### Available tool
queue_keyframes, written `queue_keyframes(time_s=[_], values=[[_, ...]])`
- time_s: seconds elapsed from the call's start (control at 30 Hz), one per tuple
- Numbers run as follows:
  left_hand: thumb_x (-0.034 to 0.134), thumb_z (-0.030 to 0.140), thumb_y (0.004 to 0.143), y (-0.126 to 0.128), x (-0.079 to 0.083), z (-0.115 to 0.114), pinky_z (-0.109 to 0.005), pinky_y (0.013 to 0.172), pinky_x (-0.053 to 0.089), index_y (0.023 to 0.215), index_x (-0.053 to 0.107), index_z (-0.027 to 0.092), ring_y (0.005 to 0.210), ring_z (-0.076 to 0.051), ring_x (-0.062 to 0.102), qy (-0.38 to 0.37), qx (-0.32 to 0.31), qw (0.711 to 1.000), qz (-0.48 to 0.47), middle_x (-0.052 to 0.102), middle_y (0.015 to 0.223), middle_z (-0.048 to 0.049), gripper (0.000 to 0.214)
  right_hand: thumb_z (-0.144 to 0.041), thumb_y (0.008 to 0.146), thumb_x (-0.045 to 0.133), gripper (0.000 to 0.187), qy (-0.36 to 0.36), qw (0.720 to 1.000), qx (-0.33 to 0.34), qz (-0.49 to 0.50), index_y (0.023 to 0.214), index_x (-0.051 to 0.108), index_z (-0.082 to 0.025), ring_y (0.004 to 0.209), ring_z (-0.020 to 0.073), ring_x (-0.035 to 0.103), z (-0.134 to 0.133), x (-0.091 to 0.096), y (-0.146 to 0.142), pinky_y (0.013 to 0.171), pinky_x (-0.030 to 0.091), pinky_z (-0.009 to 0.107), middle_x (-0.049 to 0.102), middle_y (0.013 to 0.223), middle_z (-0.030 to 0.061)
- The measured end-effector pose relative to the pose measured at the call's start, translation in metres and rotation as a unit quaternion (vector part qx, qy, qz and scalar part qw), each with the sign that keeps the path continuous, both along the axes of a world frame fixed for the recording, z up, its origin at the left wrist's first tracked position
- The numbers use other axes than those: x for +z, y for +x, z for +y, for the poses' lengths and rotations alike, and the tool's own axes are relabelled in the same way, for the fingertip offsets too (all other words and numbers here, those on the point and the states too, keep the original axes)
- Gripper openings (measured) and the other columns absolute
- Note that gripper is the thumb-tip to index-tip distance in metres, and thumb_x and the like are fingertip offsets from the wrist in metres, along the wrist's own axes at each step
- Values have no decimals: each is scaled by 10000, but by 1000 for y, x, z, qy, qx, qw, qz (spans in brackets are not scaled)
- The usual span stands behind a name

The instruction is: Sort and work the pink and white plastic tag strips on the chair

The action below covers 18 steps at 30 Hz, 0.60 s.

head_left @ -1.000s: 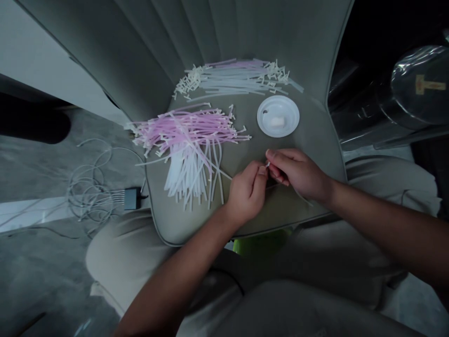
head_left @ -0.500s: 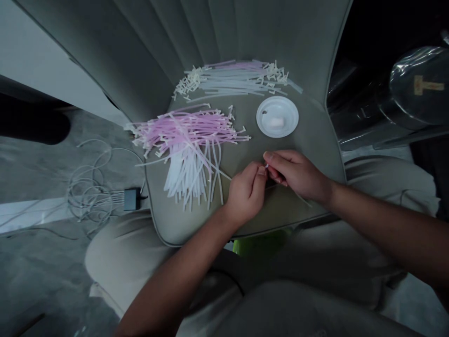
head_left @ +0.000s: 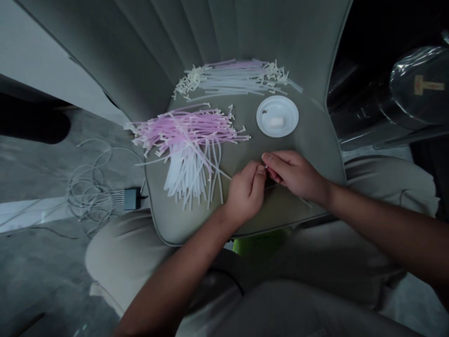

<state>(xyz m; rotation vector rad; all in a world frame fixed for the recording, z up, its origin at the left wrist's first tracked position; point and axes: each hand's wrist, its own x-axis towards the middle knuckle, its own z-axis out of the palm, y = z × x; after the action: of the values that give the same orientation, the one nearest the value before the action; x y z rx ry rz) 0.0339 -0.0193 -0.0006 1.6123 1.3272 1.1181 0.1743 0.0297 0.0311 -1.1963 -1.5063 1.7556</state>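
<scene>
Just right of the frame's centre, my left hand [head_left: 246, 191] and right hand [head_left: 296, 175] meet, fingertips pinched on a tiny white piece [head_left: 266, 166]. Pink tubes [head_left: 185, 127] lie left of centre; a white dish [head_left: 277, 132] sits above my right hand.

Both hands [head_left: 247, 192] [head_left: 294, 175] close together in a pinch, bare forearms [head_left: 185, 267] [head_left: 379, 220] aslant.

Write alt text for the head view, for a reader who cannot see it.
A person's left hand and right hand, close together above a grey chair seat, pinch a tiny white piece. To their left, pink tubes with white ends lie across white tubes; farther back are a row of mostly white tubes and a white dish holding a white block.
</scene>
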Motion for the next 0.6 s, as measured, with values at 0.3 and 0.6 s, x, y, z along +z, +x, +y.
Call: queue_keyframes(time_s=[0.3,0.6], values=[[350,319,1014,1,0,0,-248,576,351,760,500,195,614,-96,498,-1,2,1000,7,548,672,23,320,-463,959,475,486,-47,999,-10,12,562,445,-184,469,66,350,3,1,1,467,276,243,405,500,-56],[334,326,1018,1,1,0,-246,595,390,799,531,195,638,-103,535,6,3,1000,26,598,705,9,322,-501,955,471,492,-71,997,-14,29,576,444,-187,461,70,346,4,0,3,447,258,242,402,501,-53]])
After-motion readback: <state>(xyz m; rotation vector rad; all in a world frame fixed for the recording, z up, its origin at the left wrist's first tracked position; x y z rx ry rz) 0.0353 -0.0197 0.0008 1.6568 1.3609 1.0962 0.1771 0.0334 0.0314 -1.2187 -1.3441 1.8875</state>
